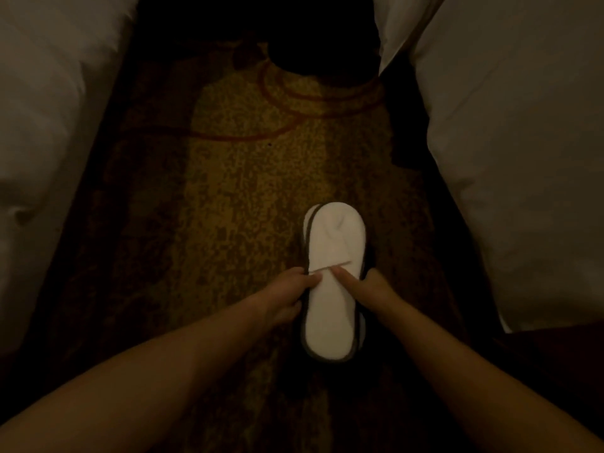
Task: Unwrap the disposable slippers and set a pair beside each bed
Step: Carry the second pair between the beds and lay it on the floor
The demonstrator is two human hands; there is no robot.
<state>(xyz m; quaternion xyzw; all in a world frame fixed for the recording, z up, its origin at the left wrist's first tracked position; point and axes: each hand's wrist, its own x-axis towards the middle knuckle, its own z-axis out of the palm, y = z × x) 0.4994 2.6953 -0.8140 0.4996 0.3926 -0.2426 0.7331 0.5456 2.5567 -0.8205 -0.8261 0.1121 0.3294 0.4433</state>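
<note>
White terry slippers with dark trim (pixel 331 289), stacked as a pair, sit pinched at mid-length between your left hand (pixel 287 295) and right hand (pixel 372 289), thumbs pressed on top, above the gold patterned carpet (pixel 248 178), with white-sheeted beds (pixel 523 158) beyond on both sides.
</note>
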